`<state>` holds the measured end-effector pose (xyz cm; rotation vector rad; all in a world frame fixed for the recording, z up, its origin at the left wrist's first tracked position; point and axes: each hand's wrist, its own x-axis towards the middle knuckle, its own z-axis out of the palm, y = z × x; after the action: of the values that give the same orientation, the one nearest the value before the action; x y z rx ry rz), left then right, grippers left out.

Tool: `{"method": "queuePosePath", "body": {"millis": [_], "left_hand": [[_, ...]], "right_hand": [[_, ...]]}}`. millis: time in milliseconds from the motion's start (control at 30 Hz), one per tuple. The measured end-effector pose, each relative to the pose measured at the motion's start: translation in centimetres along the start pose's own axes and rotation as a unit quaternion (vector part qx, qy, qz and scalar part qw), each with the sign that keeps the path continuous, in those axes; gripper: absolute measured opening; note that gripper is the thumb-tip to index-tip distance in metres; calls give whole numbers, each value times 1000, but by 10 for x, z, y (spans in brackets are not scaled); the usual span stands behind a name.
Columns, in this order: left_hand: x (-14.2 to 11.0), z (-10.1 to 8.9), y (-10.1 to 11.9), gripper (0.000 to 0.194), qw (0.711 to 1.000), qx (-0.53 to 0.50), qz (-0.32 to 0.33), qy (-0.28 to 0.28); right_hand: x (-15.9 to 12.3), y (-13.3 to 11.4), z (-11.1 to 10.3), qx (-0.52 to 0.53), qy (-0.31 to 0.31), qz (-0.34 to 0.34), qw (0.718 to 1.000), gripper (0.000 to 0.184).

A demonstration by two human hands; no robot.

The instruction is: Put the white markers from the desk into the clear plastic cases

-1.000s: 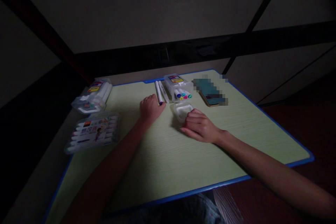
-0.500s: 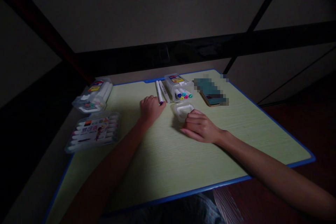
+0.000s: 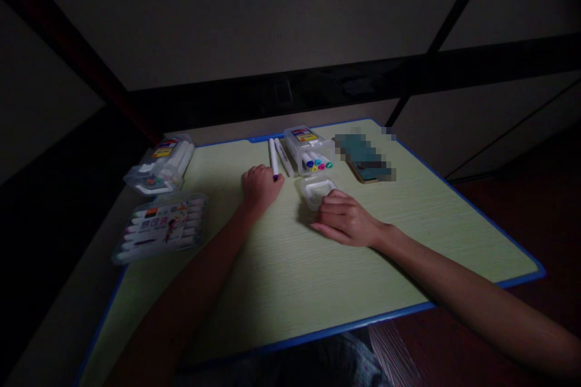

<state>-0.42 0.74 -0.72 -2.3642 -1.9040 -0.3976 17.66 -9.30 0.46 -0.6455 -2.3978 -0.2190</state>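
My left hand (image 3: pixel 262 190) is closed on the table, its thumb side against the purple end of a white marker (image 3: pixel 273 157). A second white marker (image 3: pixel 284 157) lies beside that one. My right hand (image 3: pixel 347 217) is curled at the near edge of a clear plastic lid (image 3: pixel 313 193), and its fingertips are hidden. Behind the lid, a clear marker case (image 3: pixel 293 144) lies with its front end open. Several markers (image 3: pixel 318 162) with blue, yellow, pink and green ends show inside it.
A phone-like, blurred flat object (image 3: pixel 363 154) lies right of the open case. At the table's left edge are another clear marker case (image 3: pixel 170 160) and a flat case of markers (image 3: pixel 161 227). The table (image 3: pixel 281 296) has a blue rim, and a wall rises behind it.
The purple end of the marker has shifted slightly left together with my left hand. My right hand, the lid and the cases stay almost where they were.
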Motion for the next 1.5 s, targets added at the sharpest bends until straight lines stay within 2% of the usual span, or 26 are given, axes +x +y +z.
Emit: {"method": "queuePosePath", "body": {"millis": [467,667,867,1200,1500], "left_hand": [[3,-4,-1,35,998,-34,-52,-8],[8,-1,-7,33,988,-126,-87,27],[12,-1,-11,33,966,-226,-94,87],[10,-2,-12,32,941,-296,-24,163],[1,-4,-10,28,933,-289,90,196]], "right_hand": [[-2,1,2,0,-14,-1,1000,30],[-1,1,1,3,-17,-3,1000,30],[-1,0,2,6,-15,-3,1000,30],[-2,1,3,3,-19,-4,1000,30],[-2,2,2,0,-19,-5,1000,28]]}}
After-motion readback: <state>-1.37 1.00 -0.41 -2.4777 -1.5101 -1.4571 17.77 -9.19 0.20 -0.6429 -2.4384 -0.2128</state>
